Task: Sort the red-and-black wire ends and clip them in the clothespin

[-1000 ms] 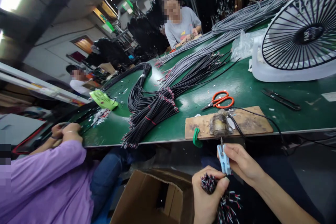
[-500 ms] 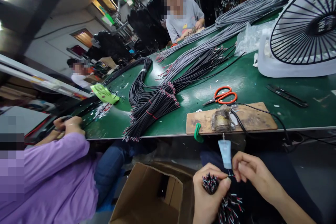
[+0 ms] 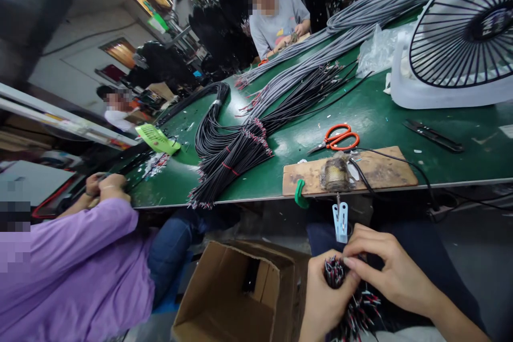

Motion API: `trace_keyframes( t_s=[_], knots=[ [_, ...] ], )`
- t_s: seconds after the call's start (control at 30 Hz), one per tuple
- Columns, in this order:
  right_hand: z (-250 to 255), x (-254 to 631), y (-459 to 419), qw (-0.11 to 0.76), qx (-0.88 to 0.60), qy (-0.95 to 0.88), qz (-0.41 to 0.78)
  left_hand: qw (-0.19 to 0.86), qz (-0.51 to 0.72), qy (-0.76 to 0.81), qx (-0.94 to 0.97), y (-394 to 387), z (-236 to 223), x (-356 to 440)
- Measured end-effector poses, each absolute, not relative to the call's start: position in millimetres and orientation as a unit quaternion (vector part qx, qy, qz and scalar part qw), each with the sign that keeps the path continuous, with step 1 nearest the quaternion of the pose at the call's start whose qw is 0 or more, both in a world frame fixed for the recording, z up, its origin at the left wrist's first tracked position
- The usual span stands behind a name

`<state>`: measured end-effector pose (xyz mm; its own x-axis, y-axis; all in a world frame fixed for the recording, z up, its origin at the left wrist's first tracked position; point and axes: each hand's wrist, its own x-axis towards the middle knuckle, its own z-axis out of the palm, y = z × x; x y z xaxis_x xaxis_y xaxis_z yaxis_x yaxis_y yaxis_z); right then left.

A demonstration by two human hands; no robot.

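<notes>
My left hand (image 3: 326, 291) is wrapped round a bundle of thin black cables (image 3: 334, 271), whose red, white and black wire ends point up out of the fist. Just beside its thumb, my right hand (image 3: 380, 262) pinches at a wire end; the fingertips mostly hide it. More loose wire ends (image 3: 363, 307) fan out below the hands. Above them a light-blue clothespin (image 3: 340, 223) hangs on the shaft of a small motor (image 3: 336, 175). The motor is fixed to a wooden board (image 3: 387, 168) at the table edge, beside a green clamp (image 3: 300, 194).
Orange-handled scissors (image 3: 340, 137) and black snips (image 3: 435, 136) lie on the green table (image 3: 385, 123). Bundled black cables (image 3: 230, 157), grey cables (image 3: 300, 69) and a fan (image 3: 460, 32) also stand there. An open cardboard box (image 3: 228, 299) is at lower left. A co-worker's purple sleeve (image 3: 92, 235) is beside it.
My right hand has moved left, onto the wire ends by my left thumb. The clothespin has turned from its broad face to its edge, and no wire shows in its tip.
</notes>
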<state>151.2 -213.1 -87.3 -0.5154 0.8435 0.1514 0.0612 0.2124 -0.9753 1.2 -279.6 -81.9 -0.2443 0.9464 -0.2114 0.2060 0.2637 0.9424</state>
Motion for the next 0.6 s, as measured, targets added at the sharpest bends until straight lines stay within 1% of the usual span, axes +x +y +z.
trace_keyframes(
  t_s=[0.1,0.2,0.3,0.43,0.6],
  knots=[
    [-94,149,-215,0.376,-0.356,-0.673,0.528,0.44,0.437,0.641,0.453,-277,-80,-4],
    [-104,148,-220,0.399,-0.373,-0.651,0.527,0.433,0.47,0.651,0.41,-281,-86,-8],
    [-110,150,-224,0.43,-0.349,-0.641,0.533,0.459,0.492,0.651,0.351,-286,-96,-8],
    [-111,155,-220,0.46,-0.298,-0.652,0.523,0.503,0.488,0.638,0.319,-291,-105,-8],
    [-107,154,-219,0.455,-0.289,-0.682,0.494,0.518,0.491,0.625,0.316,-290,-105,-7]
  ],
)
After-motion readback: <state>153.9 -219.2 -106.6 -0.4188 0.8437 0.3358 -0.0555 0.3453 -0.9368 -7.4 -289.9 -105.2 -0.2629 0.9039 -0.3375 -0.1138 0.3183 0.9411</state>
